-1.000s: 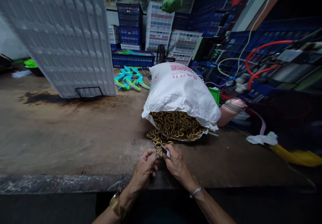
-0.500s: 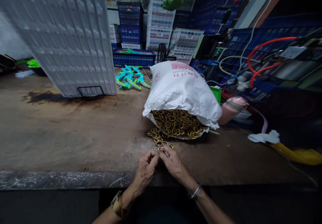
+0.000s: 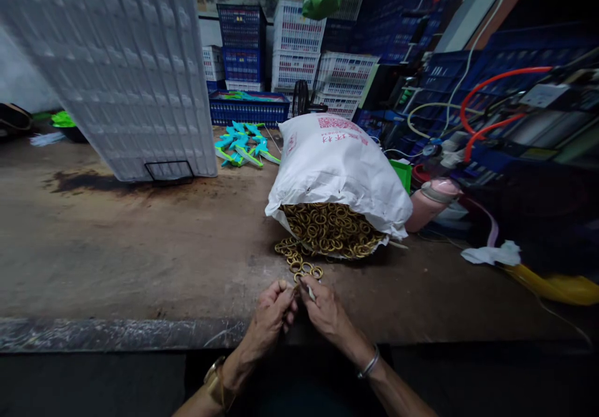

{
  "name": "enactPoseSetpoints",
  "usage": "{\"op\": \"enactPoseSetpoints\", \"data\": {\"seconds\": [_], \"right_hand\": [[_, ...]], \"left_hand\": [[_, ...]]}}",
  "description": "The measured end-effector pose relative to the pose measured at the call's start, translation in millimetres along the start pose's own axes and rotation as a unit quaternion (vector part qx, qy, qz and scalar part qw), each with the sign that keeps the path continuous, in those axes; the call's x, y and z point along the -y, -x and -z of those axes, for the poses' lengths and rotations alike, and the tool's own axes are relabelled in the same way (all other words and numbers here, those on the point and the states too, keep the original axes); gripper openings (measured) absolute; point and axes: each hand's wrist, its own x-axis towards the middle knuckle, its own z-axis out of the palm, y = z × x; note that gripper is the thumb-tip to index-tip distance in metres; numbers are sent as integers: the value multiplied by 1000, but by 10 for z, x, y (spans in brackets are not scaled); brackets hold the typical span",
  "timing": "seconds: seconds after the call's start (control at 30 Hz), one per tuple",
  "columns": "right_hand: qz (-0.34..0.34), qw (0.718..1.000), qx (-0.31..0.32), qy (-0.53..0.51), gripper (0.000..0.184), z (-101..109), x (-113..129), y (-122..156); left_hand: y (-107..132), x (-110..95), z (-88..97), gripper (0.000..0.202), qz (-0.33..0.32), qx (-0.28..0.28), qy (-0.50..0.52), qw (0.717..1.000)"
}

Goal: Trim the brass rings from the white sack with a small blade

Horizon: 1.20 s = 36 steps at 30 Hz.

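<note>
My left hand (image 3: 271,314) is closed in a pinch near the table's front edge. A small brass-coloured ring (image 3: 296,288) seems to be at its fingertips, mostly hidden. Close beside it, my right hand (image 3: 326,311) is closed around a thin pale metal tool (image 3: 311,293); its kind is unclear. The fingertips of both hands nearly meet. Just beyond them lie several loose brass rings (image 3: 296,266). These spill from the open mouth of a white woven sack (image 3: 337,161), which rests on its side, full of the same rings (image 3: 332,226).
A translucent ribbed plastic panel (image 3: 154,80) stands upright on the wooden table (image 3: 140,248) at left. Turquoise-green plastic pieces (image 3: 243,142) lie behind. Stacked crates (image 3: 297,42) line the back. A pink bottle (image 3: 433,201), hoses (image 3: 491,83) and a yellow bag (image 3: 552,286) are at right.
My left hand's lower fingers have loosened slightly, and its wrist has turned a little. The right hand has shifted slightly downward. The sack and the loose rings look the same.
</note>
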Motion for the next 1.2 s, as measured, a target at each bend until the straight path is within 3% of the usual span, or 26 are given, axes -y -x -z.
{"op": "enactPoseSetpoints", "data": {"seconds": [0.13,0.4,0.57,0.67,0.77,0.97,1.2], "right_hand": [[29,994,50,90,24,-11,4,57],[24,983,82,164,35,-17,11,56],[-50,972,14,231,28,56,-91,-6],[-80,962,-56,256,24,166,-263,-77],[-86,961,-98,242,17,236,-417,-133],[-34,969,-115,216,9,160,-487,-169],[-62,963,-122,234,16,121,-467,-218]], "left_hand": [[2,9,-19,39,1,-6,-8,1000],[5,44,21,41,-19,-26,-58,998],[133,42,14,32,27,5,-33,999],[189,51,4,29,40,44,41,997],[178,89,14,32,56,40,101,993],[58,189,40,41,85,2,113,990],[-6,97,6,33,115,19,210,971]]}}
